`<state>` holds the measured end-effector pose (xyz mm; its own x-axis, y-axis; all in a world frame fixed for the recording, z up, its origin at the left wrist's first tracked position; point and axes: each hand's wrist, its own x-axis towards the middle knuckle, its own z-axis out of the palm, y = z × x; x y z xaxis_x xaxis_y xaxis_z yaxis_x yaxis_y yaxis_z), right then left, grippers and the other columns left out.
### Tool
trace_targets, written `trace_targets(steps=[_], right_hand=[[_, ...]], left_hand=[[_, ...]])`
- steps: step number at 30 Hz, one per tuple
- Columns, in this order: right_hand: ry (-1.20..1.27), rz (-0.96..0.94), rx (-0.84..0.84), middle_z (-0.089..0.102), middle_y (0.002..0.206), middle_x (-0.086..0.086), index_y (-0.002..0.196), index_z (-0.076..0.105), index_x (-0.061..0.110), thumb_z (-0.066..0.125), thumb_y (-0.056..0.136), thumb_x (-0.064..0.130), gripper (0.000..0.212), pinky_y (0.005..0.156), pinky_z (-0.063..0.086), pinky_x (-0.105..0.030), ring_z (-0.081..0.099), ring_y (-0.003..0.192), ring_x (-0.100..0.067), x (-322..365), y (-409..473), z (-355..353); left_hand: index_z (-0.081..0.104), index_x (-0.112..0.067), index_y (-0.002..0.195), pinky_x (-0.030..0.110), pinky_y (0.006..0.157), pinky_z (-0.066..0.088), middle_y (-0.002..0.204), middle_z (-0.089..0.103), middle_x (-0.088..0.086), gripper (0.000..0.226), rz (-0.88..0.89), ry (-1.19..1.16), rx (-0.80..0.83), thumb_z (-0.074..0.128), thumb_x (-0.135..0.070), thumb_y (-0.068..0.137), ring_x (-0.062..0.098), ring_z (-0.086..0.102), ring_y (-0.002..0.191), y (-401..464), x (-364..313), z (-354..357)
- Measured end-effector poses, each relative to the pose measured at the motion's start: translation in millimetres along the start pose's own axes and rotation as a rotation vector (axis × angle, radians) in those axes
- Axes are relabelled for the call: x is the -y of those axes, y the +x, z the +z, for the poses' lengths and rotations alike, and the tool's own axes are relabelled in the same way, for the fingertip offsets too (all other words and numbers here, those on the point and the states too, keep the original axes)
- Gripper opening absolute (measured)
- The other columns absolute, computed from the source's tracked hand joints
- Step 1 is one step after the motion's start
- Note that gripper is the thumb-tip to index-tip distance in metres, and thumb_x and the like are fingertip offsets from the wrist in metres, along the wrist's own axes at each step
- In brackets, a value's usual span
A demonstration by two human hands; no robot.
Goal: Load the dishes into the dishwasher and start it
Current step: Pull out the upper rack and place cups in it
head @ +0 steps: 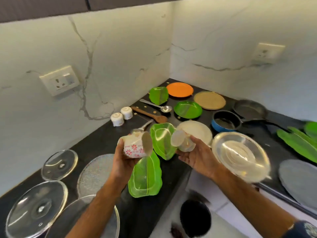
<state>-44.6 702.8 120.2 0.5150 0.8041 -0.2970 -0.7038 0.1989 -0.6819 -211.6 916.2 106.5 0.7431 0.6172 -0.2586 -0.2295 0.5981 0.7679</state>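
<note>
head view, left hand: i have my left hand (126, 158) curled round a white cup with a red flower print (137, 146), tipped on its side with the mouth toward the right; i judge the tilt lets any dregs show before loading.
head view, right hand: my right hand (195, 158) grips a plain pale cup (182, 140), also tilted, mouth toward the left; it is blurred, so i cannot tell how the fingers lie.
cups, relation: both are held above the dark counter (96, 140), near each other but apart, one per hand, which i judge saves a trip.
dishes waiting: green leaf-shaped plates (145, 179) lie flat under and between the hands; an orange plate (179, 89), a round green plate (187, 109), a steel plate (240, 154), a blue saucepan (226, 121) and a black frying pan (250, 109) are spread singly, well apart, so each can be picked up cleanly.
small items: two white cups (121, 115) stand upside down by the wall; a steel spoon (156, 105) and a wooden spatula (149, 115) lie beside them.
left edge: glass lids (36, 209) rest flat.
dishwasher: not in view.
progress: early, by my judgement; most dishes are not yet loaded.
</note>
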Motion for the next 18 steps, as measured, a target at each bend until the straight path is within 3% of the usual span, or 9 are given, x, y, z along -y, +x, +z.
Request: trace_targets(steps=[3,8,10,12,15,18], right_hand=[[0.005,-0.083,-0.095,0.068,0.107,-0.019,0.115,0.072,0.014,0.089,0.063,0.042,0.062,0.067,0.06,-0.036,0.07,0.087,-0.029,-6.0,-73.2,-32.4],[0.072,-0.216,-0.309,0.065,0.114,-0.022,0.133,0.054,0.01,0.057,0.094,0.033,0.046,0.068,0.06,-0.036,0.065,0.091,-0.03,-10.8,-190.8,-91.7],[0.086,-0.27,-0.385,0.066,0.113,-0.021,0.134,0.055,0.01,0.068,0.087,0.037,0.056,0.071,0.06,-0.036,0.066,0.093,-0.03,-11.3,-234.5,-113.2],[0.101,-0.326,-0.475,0.065,0.114,-0.019,0.134,0.056,0.012,0.076,0.08,0.039,0.064,0.072,0.06,-0.036,0.066,0.095,-0.032,-14.2,-280.7,-138.2],[0.169,-0.369,-0.637,0.067,0.113,-0.018,0.135,0.054,0.01,0.061,0.092,0.032,0.049,0.07,0.06,-0.036,0.069,0.094,-0.03,-27.6,-346.7,-180.3],[0.254,-0.406,-0.764,0.069,0.108,-0.014,0.131,0.057,0.013,0.06,0.091,0.033,0.044,0.068,0.059,-0.034,0.07,0.089,-0.026,-44.8,-411.5,-226.2]], left_hand=[[0.068,-0.019,0.119,0.035,0.07,0.062,0.107,0.074,0.006,0.045,-0.119,0.019,0.054,0.046,-0.05,0.094,0.017,0.072,0.09,-20.7,38.4,21.3],[0.063,-0.016,0.12,0.028,0.061,0.061,0.095,0.076,0.004,0.043,-0.267,0.172,0.285,0.049,-0.046,0.093,0.013,0.072,0.08,-57.1,111.2,82.9],[0.06,-0.014,0.125,0.026,0.057,0.059,0.095,0.075,0.005,0.052,-0.321,0.264,0.362,0.056,-0.048,0.087,0.013,0.072,0.078,-73.5,143.1,106.9],[0.061,-0.016,0.125,0.027,0.059,0.059,0.1,0.075,0.007,0.051,-0.375,0.34,0.466,0.057,-0.049,0.087,0.015,0.073,0.083,-94.3,178.6,131.9],[0.061,-0.015,0.124,0.035,0.067,0.062,0.107,0.073,0.012,0.046,-0.435,0.472,0.582,0.056,-0.046,0.09,0.022,0.072,0.093,-127.0,230.0,165.1],[0.061,-0.014,0.123,0.047,0.073,0.061,0.109,0.069,0.018,0.058,-0.467,0.605,0.669,0.069,-0.057,0.084,0.03,0.069,0.098,-161.7,285.4,196.5]])
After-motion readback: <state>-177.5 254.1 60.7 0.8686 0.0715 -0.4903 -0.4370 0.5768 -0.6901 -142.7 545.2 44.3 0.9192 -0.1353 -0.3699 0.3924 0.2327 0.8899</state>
